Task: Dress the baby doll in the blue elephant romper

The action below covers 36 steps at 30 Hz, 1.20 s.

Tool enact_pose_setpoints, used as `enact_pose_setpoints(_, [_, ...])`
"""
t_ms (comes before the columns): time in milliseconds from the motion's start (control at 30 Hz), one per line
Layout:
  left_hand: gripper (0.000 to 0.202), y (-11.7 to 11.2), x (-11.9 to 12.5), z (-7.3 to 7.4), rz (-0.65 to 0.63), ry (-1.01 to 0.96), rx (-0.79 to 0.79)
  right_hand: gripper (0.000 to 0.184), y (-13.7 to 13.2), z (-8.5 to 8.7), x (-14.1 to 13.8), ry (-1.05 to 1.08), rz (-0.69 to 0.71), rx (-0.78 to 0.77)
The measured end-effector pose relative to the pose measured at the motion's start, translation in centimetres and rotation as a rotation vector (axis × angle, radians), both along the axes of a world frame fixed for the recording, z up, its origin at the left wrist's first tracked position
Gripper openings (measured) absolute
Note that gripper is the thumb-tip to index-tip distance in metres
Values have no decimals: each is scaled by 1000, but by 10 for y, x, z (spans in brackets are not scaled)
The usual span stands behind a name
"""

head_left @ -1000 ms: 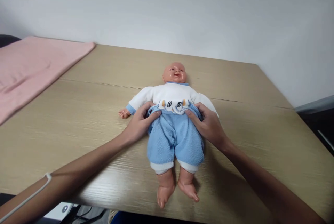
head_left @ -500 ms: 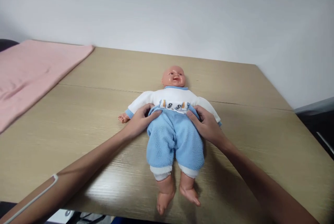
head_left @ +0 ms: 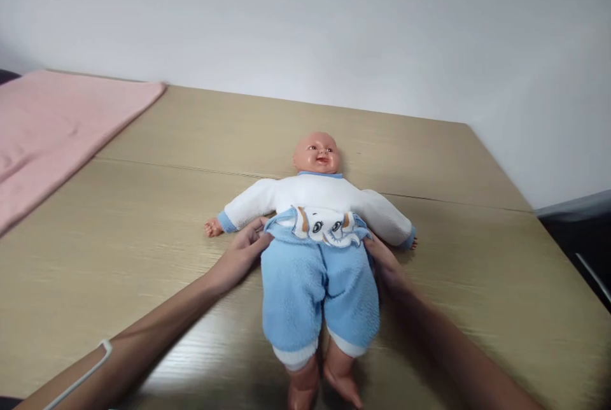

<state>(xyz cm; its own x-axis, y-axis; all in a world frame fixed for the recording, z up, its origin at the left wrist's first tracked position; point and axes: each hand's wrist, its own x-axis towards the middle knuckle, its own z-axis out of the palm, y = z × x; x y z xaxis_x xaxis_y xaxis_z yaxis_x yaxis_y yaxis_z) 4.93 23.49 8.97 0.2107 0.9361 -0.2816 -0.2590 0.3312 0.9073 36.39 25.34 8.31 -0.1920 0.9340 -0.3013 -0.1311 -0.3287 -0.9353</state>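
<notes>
A baby doll (head_left: 317, 154) lies on its back on the wooden table (head_left: 143, 206), head away from me. It wears a white top with an elephant patch (head_left: 324, 226) and fluffy blue trousers (head_left: 319, 289). My left hand (head_left: 238, 256) rests on the table against the doll's left hip, fingers stretched out and touching the waistband. My right hand (head_left: 387, 265) lies flat along the other hip, its fingertips partly hidden behind the trousers. Neither hand holds anything.
A pink cloth (head_left: 52, 123) lies spread over the table's far left corner. A plain white wall (head_left: 334, 21) stands behind the table. The table's right edge drops to a dark floor area (head_left: 582, 238). A white cable (head_left: 81, 375) runs along my left forearm.
Both hands let go of the trouser waistband and slid down to the doll's hips. The elephant patch on the top now lies fully out over the waistband. The doll's arms lie wider apart.
</notes>
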Motion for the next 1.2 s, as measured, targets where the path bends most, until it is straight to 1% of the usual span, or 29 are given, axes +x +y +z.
enact_pose_setpoints(67, [46, 8, -1, 1, -21, 27, 76, 55, 6, 1, -2, 33, 4, -59])
enact_pose_setpoints(100, [45, 12, -3, 1, -19, 40, 116, 53, 9, 1, -1, 25, 9, -62])
enact_pose_setpoints(167, [42, 18, -9, 1, -3, 74, 174, 44, 15, 4, 5, -24, 39, -8])
enact_pose_setpoints(233, [44, 22, -15, 0, 0, 136, 215, 35, 22, 10, 12, -128, 108, 128])
enact_pose_setpoints(333, [48, 25, -22, 4, -33, 246, 312, 29, 29, 27, 19, -360, 239, 416])
enact_pose_setpoints(433, [47, 32, -26, 19, -137, 332, 436, 21, 34, 52, 14, -553, 298, 717])
enact_pose_setpoints(467, [47, 37, -27, 25, -187, 359, 464, 18, 36, 60, 11, -593, 309, 789])
enact_pose_setpoints(500, [46, 42, -27, 31, -237, 384, 479, 16, 38, 66, 6, -610, 319, 825])
enact_pose_setpoints(533, [45, 48, -27, 36, -275, 401, 480, 15, 42, 71, 1, -600, 333, 819])
enact_pose_setpoints(567, [44, 54, -27, 40, -294, 407, 471, 16, 46, 74, -5, -565, 350, 775])
enact_pose_setpoints(600, [44, 61, -26, 42, -287, 397, 452, 18, 50, 75, -11, -513, 364, 702])
enact_pose_setpoints(633, [44, 66, -24, 44, -261, 369, 423, 20, 55, 74, -16, -453, 367, 611])
enact_pose_setpoints(700, [46, 74, -19, 43, -190, 287, 342, 28, 63, 66, -25, -370, 329, 424])
enact_pose_setpoints(767, [52, 76, -15, 38, -144, 256, 263, 37, 68, 56, -28, -355, 267, 308])
enact_pose_setpoints(833, [56, 73, -16, 33, -133, 308, 234, 44, 67, 47, -24, -394, 217, 289])
enact_pose_setpoints(900, [56, 66, -21, 28, -136, 391, 266, 47, 59, 39, -15, -474, 196, 329])
enact_pose_setpoints(1000, [46, 52, -32, 21, -127, 455, 318, 48, 40, 28, 0, -564, 173, 410])
enact_pose_setpoints(1067, [40, 43, -36, 18, -116, 472, 320, 46, 28, 19, 7, -528, 149, 416])
enact_pose_setpoints(1133, [41, 36, -32, 15, -87, 443, 281, 45, 18, 9, 8, -428, 79, 331])
enact_pose_setpoints(1200, [48, 31, -22, 11, 0, 320, 191, 48, 15, -1, 4, -262, -30, 192])
